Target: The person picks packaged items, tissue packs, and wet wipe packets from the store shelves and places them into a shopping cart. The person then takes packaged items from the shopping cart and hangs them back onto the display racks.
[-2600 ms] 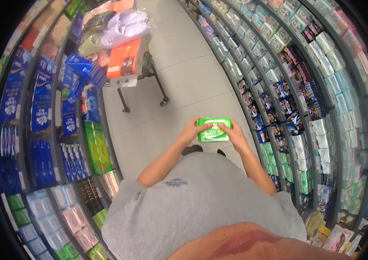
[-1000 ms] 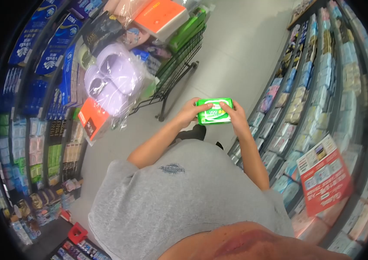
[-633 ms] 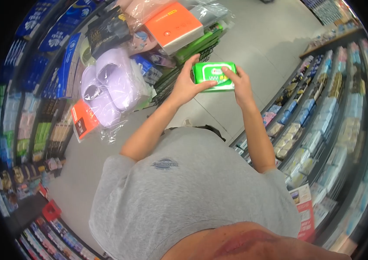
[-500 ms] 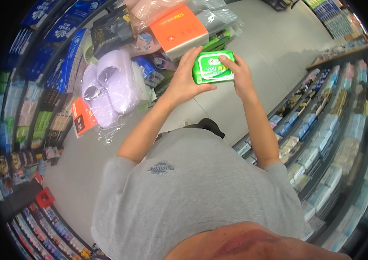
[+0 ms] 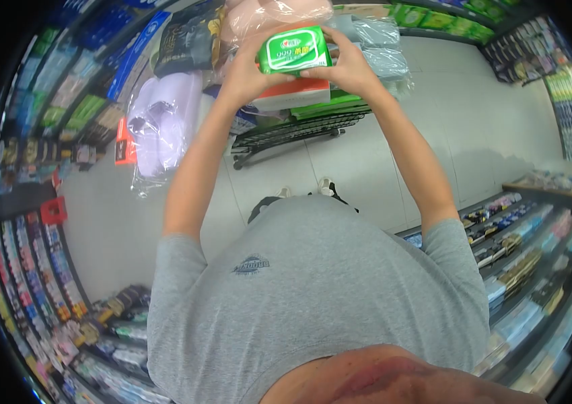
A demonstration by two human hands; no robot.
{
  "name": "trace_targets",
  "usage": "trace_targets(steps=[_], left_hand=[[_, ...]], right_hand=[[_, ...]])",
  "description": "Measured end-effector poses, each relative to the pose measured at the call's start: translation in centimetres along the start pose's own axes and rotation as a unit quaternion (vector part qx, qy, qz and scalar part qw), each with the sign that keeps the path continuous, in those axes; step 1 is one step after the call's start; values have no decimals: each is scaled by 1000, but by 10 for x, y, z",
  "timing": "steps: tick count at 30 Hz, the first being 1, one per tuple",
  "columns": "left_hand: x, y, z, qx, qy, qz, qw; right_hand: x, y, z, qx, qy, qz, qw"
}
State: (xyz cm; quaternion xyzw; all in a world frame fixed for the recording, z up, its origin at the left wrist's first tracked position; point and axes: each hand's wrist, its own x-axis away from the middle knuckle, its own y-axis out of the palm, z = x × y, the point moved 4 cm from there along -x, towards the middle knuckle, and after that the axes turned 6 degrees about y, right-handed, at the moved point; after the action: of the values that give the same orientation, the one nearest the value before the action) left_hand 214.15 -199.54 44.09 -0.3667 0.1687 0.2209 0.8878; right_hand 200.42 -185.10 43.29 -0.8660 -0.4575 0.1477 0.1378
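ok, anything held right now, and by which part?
Yes, the green pack, by its two ends: left hand at the left end, right hand at the right.

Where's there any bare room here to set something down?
Bare floor shows right of the cart, between the grey packages and the brown-edged display. A second floor patch lies between the lilac slippers and the red item at left. The cart looks crowded, with slippers, packages and an orange-and-white box close together near the green pack.
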Motion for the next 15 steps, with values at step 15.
trace_targets(steps=[15], left_hand=[[-8, 34, -39, 64, -124, 117, 983]], right_hand=[[-47, -13, 46, 120, -81, 73, 987]])
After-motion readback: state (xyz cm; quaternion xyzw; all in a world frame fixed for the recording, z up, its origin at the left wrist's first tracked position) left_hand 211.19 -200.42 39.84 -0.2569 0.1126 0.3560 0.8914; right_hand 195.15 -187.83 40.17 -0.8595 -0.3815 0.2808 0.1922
